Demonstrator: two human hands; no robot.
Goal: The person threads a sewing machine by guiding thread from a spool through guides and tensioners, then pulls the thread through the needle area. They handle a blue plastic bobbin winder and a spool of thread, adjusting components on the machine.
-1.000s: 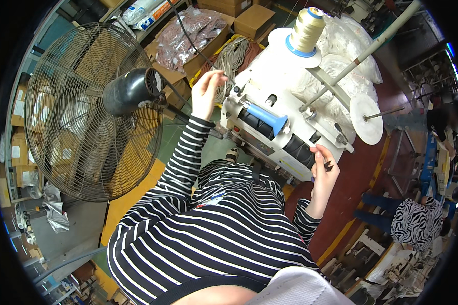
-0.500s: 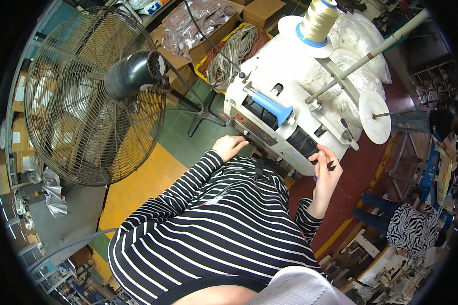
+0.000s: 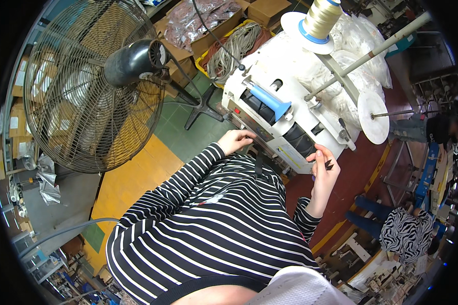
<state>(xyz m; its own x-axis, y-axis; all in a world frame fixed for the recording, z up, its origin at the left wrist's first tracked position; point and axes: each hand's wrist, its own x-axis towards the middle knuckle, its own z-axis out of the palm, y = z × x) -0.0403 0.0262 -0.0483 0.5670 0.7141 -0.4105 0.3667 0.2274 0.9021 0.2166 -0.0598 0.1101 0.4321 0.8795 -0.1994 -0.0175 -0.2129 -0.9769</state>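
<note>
A white sewing machine (image 3: 303,109) stands in front of me, with a blue flared bar (image 3: 269,103) across its top. My left hand (image 3: 236,141) is at its near left side, fingers bent and close to the front panel; what lies under the fingertips is hidden. By the machine's near right corner, my right hand (image 3: 324,170) is closed around a small dark tool with pointed ends (image 3: 329,164), whose exact kind I cannot make out. The thumb and index finger are near a black recess (image 3: 299,140) in the machine. A cream thread cone (image 3: 320,20) sits on the stand above it.
A large black fan (image 3: 99,86) stands at left, its foot (image 3: 203,109) near the machine. White plastic-wrapped goods (image 3: 361,51) lie behind the machine. A yellow crate (image 3: 239,46) of cords is at the back. At right, a person in a zebra-patterned top (image 3: 407,231) is beside a workbench.
My left hand has shifted slightly right and up along the machine's front. The right hand keeps its grip by the corner. The whole view has tilted a little.
</note>
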